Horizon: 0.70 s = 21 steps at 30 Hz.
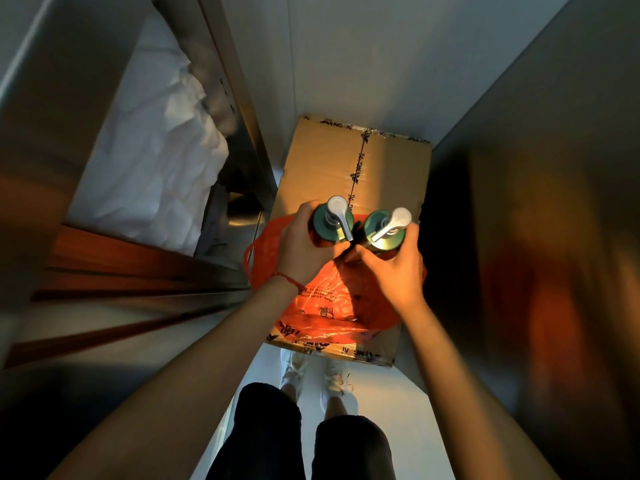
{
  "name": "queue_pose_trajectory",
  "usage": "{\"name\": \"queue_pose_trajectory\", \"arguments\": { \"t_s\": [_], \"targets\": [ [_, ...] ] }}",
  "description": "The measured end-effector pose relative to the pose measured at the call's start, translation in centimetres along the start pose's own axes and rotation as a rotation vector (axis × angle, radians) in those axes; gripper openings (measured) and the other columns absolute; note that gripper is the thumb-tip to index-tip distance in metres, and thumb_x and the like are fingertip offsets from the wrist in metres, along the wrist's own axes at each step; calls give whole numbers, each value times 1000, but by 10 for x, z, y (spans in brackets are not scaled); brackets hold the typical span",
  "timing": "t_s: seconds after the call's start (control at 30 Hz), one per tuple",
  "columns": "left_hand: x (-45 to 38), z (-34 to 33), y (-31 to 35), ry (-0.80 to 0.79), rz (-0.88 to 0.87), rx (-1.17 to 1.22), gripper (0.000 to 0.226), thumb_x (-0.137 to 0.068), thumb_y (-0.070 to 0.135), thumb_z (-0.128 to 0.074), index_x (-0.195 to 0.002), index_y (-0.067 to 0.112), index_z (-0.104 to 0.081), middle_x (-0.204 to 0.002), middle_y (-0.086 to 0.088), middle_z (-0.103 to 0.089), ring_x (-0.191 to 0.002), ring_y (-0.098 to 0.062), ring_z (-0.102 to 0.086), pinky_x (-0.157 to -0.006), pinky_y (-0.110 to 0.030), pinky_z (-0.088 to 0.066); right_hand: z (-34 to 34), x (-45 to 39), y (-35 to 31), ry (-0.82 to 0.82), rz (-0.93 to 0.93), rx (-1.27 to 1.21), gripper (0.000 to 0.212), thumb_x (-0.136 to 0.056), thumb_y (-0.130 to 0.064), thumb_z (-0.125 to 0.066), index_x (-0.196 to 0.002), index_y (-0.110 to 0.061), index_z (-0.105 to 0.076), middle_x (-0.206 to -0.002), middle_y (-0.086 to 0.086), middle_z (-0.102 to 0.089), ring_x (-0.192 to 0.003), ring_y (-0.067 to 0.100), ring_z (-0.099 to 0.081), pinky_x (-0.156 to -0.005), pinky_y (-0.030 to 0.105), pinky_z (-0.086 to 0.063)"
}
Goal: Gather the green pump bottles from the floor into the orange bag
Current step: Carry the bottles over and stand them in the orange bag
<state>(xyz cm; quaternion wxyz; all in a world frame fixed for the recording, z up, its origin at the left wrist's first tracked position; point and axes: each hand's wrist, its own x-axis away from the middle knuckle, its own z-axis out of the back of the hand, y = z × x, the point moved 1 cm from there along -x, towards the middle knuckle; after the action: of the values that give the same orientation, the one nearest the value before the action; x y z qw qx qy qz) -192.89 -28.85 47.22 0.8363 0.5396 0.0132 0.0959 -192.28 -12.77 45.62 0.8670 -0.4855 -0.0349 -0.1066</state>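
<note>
Two green pump bottles with white pump heads are held upright side by side above the orange bag (322,306). My left hand (301,247) grips the left green pump bottle (329,225) around its body. My right hand (391,268) grips the right green pump bottle (382,232) from below and the side. The orange plastic bag lies crumpled on a cardboard box, directly beneath both hands, its opening hidden by my hands and the bottles.
The taped cardboard box (360,161) stands on the pale floor between a metal frame with white bedding (156,150) on the left and a dark panel (536,237) on the right. My legs and white shoes (311,379) are just in front of the box.
</note>
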Motion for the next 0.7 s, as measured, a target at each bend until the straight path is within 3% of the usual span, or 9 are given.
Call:
{"name": "queue_pose_trajectory", "arguments": {
  "t_s": [0.17, 0.27, 0.5, 0.7],
  "targets": [
    [1, -5, -11, -7, 36, 8, 60, -53, 6, -85, -104, 5, -54, -96, 3, -57, -87, -4, -51, -68, 5, -33, -6, -3, 5, -28, 1, -18, 67, -62, -19, -82, -116, -10, -44, -104, 1, -59, -93, 15, -57, -71, 4, -36],
    [2, -7, -15, -7, 37, 9, 62, -52, 7, -85, -105, 6, -54, -97, 4, -57, -90, -11, -53, -70, 5, -33, -8, -2, 9, -37, 4, -27, 70, -62, -18, -82, -119, -12, -43, -105, -2, -56, -94, 12, -54, -72, -3, -33],
    [5, -10, -17, -66, 38, 16, 68, -51, 12, -87, -107, 8, -50, -98, 5, -56, -91, -11, -52, -69, 3, -35, -5, -2, 10, -56, 5, -42, 71, -64, -17, -81, -124, -13, -42, -108, -4, -55, -97, 8, -53, -72, -7, -31],
    [7, -9, -17, -78, 49, 47, 68, -52, 13, -87, -109, 9, -50, -101, 4, -57, -94, -11, -53, -73, 1, -37, -3, 0, 9, -76, -25, -70, 69, -65, -21, -81, -123, -17, -44, -117, 4, -61, -103, 12, -57, -78, -2, -35]
  ]
}}
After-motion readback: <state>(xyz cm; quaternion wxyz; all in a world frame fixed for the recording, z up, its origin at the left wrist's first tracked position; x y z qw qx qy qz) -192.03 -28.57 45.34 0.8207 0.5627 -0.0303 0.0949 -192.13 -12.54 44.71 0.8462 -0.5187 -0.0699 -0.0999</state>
